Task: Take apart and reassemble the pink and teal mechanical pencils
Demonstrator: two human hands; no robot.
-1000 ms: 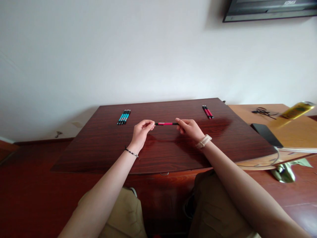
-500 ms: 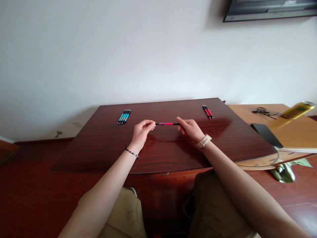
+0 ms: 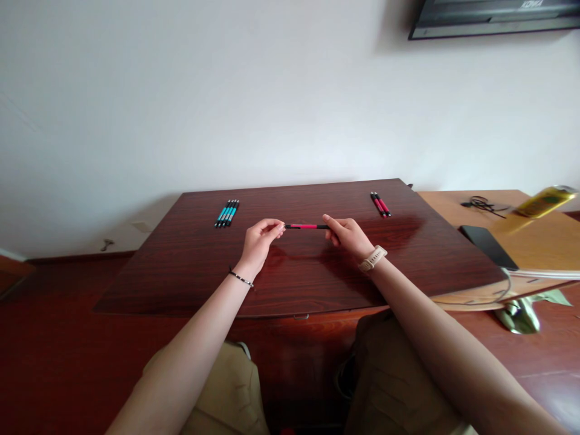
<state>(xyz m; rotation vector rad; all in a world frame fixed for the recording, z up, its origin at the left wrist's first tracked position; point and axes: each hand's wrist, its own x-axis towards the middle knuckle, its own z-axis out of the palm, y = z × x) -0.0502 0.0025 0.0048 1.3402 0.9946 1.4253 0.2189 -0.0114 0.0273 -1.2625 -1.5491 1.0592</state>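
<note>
A red pen (image 3: 304, 226) with black ends is held level above the dark wooden table (image 3: 290, 284). My left hand (image 3: 259, 240) pinches its left end with curled fingers. My right hand (image 3: 348, 235) pinches its right end the same way. Both hands hover over the middle of the table. Several blue pens (image 3: 226, 213) lie side by side at the far left of the table. Two red pens (image 3: 379, 204) lie together at the far right.
A lighter wooden desk (image 3: 534, 241) adjoins the table on the right, bearing a black phone (image 3: 487, 244), a tangled cable (image 3: 483, 204) and a yellow can (image 3: 546, 200). A white wall stands behind. A dark screen (image 3: 493, 18) hangs at top right. My knees are below the table edge.
</note>
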